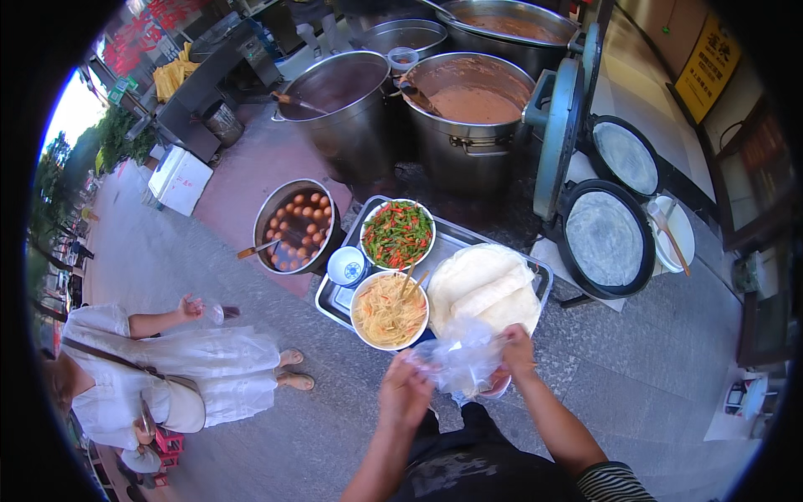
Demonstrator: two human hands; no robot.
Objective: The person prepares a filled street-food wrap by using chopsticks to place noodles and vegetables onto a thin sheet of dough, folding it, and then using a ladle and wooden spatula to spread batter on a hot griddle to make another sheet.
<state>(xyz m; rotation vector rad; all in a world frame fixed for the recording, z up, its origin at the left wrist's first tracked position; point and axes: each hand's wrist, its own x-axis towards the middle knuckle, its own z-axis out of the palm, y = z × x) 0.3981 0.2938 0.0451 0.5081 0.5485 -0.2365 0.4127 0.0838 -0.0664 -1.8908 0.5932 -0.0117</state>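
Observation:
A clear plastic bag (461, 357) is stretched between my left hand (406, 388) and my right hand (519, 352), each pinching one side of it. The bag hangs just in front of a metal tray (332, 304). On that tray lie thin round flatbreads (458, 276) with a rolled one (495, 292) on top. Beside them stands a white bowl of shredded vegetables (386, 314) with wooden chopsticks. Behind it is a bowl of chopped green and red peppers (398, 235), and small blue-and-white bowls (347, 267) are at its left.
A pot of eggs in dark liquid (298, 229) stands left of the tray. Large steel pots (467, 135) are beyond it. At right, two round griddles (605, 238) hold pale flatbreads, beside an open lid (558, 144). A person in white (157, 370) stands at left.

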